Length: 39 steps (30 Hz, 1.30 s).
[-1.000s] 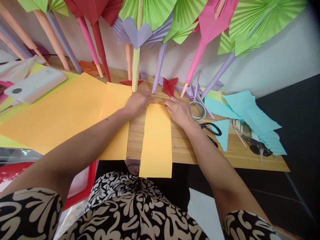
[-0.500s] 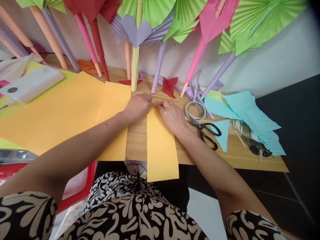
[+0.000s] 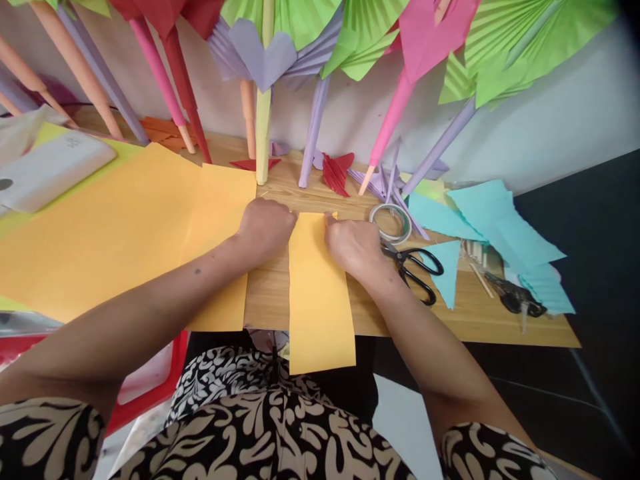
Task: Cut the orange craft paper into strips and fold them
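A strip of yellow-orange paper (image 3: 320, 307) lies lengthwise on the wooden table, its near end hanging past the front edge. My left hand (image 3: 269, 230) is closed, fingertips pinching the strip's far left corner. At the far right corner my right hand (image 3: 356, 247) is curled closed on the paper, where a small bit of the far edge stands up. Larger sheets of the same orange paper (image 3: 145, 233) lie under my left forearm. Black-handled scissors (image 3: 415, 267) and a roll of tape (image 3: 391, 223) sit just right of my right hand.
Paper fans on rolled stems, such as a green fan (image 3: 505, 47), lean against the wall behind. Torn turquoise paper (image 3: 505, 220) is piled on the right. A white device (image 3: 60, 170) rests at the left. Below the table stands a red tub (image 3: 175, 360).
My hands have moved apart along the strip's far edge, the left to the left corner and the right outward and slightly nearer me. The far edge now shows between them.
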Each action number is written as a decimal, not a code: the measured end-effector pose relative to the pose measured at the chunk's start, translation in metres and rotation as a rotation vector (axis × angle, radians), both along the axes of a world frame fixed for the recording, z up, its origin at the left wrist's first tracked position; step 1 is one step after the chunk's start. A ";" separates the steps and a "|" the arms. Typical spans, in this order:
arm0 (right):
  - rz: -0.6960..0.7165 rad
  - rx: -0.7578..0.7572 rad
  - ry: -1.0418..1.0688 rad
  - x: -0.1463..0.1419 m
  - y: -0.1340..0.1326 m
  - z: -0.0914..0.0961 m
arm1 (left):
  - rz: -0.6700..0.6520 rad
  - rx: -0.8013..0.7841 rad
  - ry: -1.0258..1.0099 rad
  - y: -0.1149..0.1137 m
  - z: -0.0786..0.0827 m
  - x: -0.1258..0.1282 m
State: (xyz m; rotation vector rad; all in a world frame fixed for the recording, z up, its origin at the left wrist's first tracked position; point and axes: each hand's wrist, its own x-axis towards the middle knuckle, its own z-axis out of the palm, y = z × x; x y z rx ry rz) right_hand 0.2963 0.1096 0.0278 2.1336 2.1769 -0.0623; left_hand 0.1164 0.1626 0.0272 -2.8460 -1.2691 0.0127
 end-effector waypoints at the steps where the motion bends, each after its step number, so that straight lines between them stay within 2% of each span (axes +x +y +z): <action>1: -0.007 0.009 0.009 0.002 0.000 -0.001 | 0.006 0.003 -0.006 0.001 -0.002 -0.002; 6: 0.021 0.094 -0.001 0.011 0.002 -0.002 | -0.003 0.056 -0.049 0.004 -0.011 -0.008; 10: -0.056 0.101 -0.037 0.019 0.006 0.003 | 0.014 0.028 -0.047 0.002 -0.007 -0.007; 12: -0.094 0.199 0.003 0.023 0.008 0.006 | 0.025 0.019 -0.017 0.001 -0.003 -0.004; 14: -0.052 0.337 0.089 0.026 0.011 0.006 | 0.033 0.019 0.010 0.001 0.000 -0.002; 16: 0.049 0.388 0.183 0.028 0.014 0.002 | 0.054 0.026 -0.002 0.001 0.000 0.000; 20: 0.179 0.279 0.385 0.032 0.024 -0.014 | 0.088 0.064 -0.150 0.005 -0.005 0.002; 25: 0.150 0.207 0.579 0.034 0.028 -0.023 | 0.004 0.041 -0.307 0.013 -0.013 0.002; 30: 0.235 0.234 0.596 0.032 0.026 -0.022 | -0.084 0.037 -0.392 0.019 -0.022 0.004; 34: 0.291 0.289 0.602 0.031 0.027 -0.022 | -0.099 -0.067 -0.463 0.021 -0.024 0.005; 39: 0.230 0.302 0.707 0.027 0.026 -0.022 | -0.050 -0.110 -0.625 0.020 -0.027 0.009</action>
